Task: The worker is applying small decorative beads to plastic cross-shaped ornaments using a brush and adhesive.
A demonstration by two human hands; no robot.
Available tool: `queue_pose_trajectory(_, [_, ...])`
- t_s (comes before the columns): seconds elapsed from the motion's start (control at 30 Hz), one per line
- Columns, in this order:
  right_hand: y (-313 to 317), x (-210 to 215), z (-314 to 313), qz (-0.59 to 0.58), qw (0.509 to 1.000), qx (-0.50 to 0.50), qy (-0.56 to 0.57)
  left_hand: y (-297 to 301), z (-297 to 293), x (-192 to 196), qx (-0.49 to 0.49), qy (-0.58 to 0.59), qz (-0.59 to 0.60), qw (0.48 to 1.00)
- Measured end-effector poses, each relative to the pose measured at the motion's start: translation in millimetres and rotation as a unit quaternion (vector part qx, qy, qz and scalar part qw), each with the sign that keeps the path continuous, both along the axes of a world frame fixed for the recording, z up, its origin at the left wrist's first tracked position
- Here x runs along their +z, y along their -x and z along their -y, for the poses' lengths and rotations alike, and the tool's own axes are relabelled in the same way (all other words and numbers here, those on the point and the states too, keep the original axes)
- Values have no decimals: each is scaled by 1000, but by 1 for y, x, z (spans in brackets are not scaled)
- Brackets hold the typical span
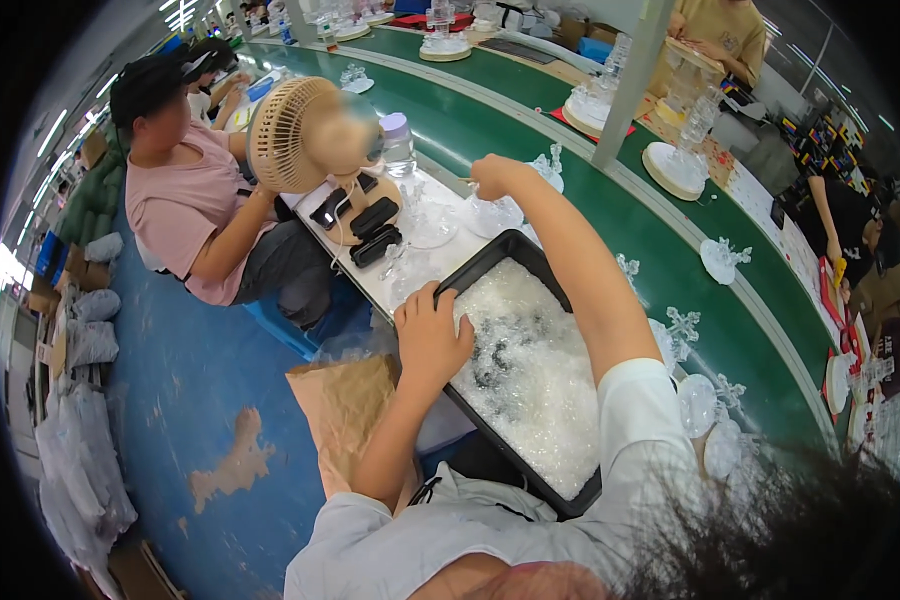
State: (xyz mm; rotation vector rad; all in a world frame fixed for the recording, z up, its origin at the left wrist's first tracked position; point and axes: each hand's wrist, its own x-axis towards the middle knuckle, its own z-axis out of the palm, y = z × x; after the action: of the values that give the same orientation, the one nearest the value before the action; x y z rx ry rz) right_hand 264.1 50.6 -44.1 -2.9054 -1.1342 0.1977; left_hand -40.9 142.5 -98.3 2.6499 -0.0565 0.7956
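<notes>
A black tray (pixel 518 245) stands before me, filled with a heap of small clear, glittering pieces (pixel 545 370). My left hand (pixel 432 335) rests at its left rim, fingers loosely spread. Beyond the tray's far end, my right hand (pixel 500 178) is closed, fingers pressed together above a clear disc-like piece (pixel 492 214). A tiny tip shows at its fingers, too small to name. Clear plastic parts (pixel 428 222) lie on the white table to the left of that hand. Another clear ornament (pixel 550 168) stands just to its right on the green belt.
A beige fan (pixel 305 135), black devices (pixel 375 230) and a bottle with a purple lid (pixel 398 145) stand at the far left of the table. Clear ornaments (pixel 682 330) line the green conveyor (pixel 740 360). A brown paper bag (pixel 345 405) is beside my left forearm. A person in pink (pixel 195 190) sits at left.
</notes>
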Motion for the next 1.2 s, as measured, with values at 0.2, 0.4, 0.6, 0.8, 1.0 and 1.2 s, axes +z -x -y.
queue_pose_trajectory(0.2, [-36, 23, 50, 170, 948, -192, -187, 1, 1, -1, 1, 8, 5, 1000])
queue_pose_trajectory(0.4, [-53, -28, 142, 137, 931, -318, -118, -1, 5, -3, -1, 10, -2, 1000])
queue_pose_trajectory(0.6, [-27, 4, 139, 199, 926, -259, -191, 4, -9, -3, 13, 26, -17, 999])
queue_pose_trajectory(0.8, [17, 84, 213, 351, 920, -87, -152, 0, 0, 2, 1, 10, -15, 1000])
queue_pose_trajectory(1.0, [203, 141, 232, 225, 964, -21, -137, 4, 16, 9, -186, 2, -86, 979])
queue_pose_trajectory(1.2, [325, 82, 219, 119, 993, 10, 0, 0, 71, 7, -396, -134, -359, 835])
